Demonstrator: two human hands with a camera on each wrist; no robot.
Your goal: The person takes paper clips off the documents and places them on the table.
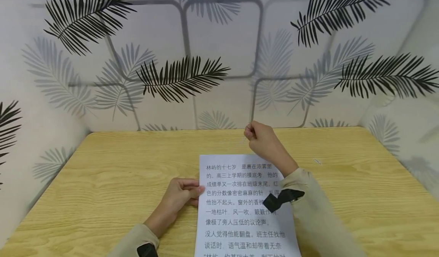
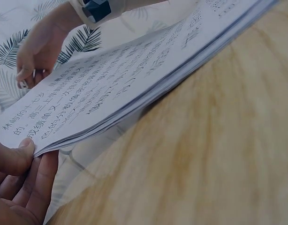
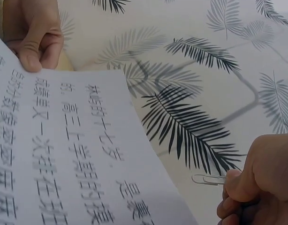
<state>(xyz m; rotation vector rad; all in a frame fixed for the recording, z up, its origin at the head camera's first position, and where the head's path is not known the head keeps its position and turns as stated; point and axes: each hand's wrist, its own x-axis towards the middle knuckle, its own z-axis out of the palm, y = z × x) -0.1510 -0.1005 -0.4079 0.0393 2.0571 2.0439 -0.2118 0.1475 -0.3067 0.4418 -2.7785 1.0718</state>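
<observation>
A stack of white printed sheets [image 1: 236, 207] stands before me, raised off the wooden table at its left edge. My left hand [image 1: 180, 196] pinches that edge, thumb on top and fingers beneath, as the left wrist view shows. Beyond the far right corner of the sheets is my right hand [image 1: 264, 140]. Its thumb and curled fingers pinch a silver paper clip [image 3: 208, 179], whose looped end sticks out to the left in the right wrist view. The clip is apart from the paper there. My right forearm covers part of the sheets' right side.
Another small paper clip [image 1: 317, 161] lies on the wooden table [image 1: 103, 196], right of the sheets. Behind the table's far edge rises a pale backdrop [image 1: 219, 39] with dark leaf prints. A strap with a black device [image 1: 282, 199] is on my right wrist.
</observation>
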